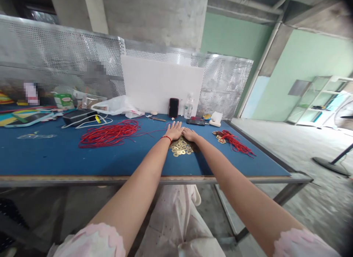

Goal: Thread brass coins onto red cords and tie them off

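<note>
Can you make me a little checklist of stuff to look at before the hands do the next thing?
1. Left hand free: ok, flat on the table, holding nothing.
2. Right hand free: ok, flat at the edge of the coins, holding nothing.
3. Coins together: ok, in one loose pile between the hands.
4. Red cord untangled: not ok, it lies in a messy bunch left of the hands.
5. Cord ends easy to find: cannot tell, the bunch hides most of them.
6. Phone and bottle away from the hands: ok, both stand farther back.
</note>
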The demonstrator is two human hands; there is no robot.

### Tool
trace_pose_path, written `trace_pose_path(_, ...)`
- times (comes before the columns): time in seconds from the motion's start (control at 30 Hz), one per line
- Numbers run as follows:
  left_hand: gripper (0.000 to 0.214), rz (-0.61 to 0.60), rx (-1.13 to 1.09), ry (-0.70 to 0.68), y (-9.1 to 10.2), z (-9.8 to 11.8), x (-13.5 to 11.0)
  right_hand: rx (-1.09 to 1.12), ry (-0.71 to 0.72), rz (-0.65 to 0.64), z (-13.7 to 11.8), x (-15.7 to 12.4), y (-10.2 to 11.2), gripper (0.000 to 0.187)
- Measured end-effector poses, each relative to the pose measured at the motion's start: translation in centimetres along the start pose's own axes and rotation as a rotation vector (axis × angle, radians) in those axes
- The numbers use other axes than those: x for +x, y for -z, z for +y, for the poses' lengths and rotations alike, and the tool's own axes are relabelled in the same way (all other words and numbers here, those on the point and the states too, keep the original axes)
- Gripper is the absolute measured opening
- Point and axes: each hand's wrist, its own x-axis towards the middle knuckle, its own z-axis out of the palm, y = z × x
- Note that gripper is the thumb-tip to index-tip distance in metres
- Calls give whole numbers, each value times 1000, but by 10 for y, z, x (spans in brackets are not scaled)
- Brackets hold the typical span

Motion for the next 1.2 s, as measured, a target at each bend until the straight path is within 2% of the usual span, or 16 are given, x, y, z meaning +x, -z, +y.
trace_pose_path(0.17, 59, -111, 58, -228, 12, -21, -19, 44, 52, -21, 39, -40, 15, 71)
trace_pose_path(0.33, 65, -213, 83, -370, 33, -43, -66, -36, 147, -80, 77, -111, 26, 81)
trace_pose_path(0.43, 71, -237, 111, -390, 41, -58, -97, -71, 191, -100, 83, -144, 29, 83)
trace_pose_path(0.53, 77, -241, 115, -375, 40, -64, -117, -102, 194, -105, 76, -159, 27, 86)
trace_pose_path(0.67, 81, -220, 63, -306, 31, -39, -122, -120, 228, -71, 47, -153, 17, 84)
trace_pose_path(0.87, 89, -183, -22, -421, 19, 13, -99, -77, 355, 32, -12, -113, -6, 70)
trace_pose_path(0.97, 88, -150, -50, -393, 16, 21, -90, -39, 376, 78, -23, -101, -12, 65)
trace_pose_path(1.07, 86, -109, -67, -382, 15, 22, -87, -23, 335, 108, -23, -99, -14, 65)
trace_pose_path(1.13, 86, -70, -79, -347, 13, 23, -85, -26, 263, 123, -23, -98, -15, 68)
trace_pose_path(1.2, 87, -28, -88, -241, 11, 24, -82, -38, 157, 120, -25, -94, -14, 70)
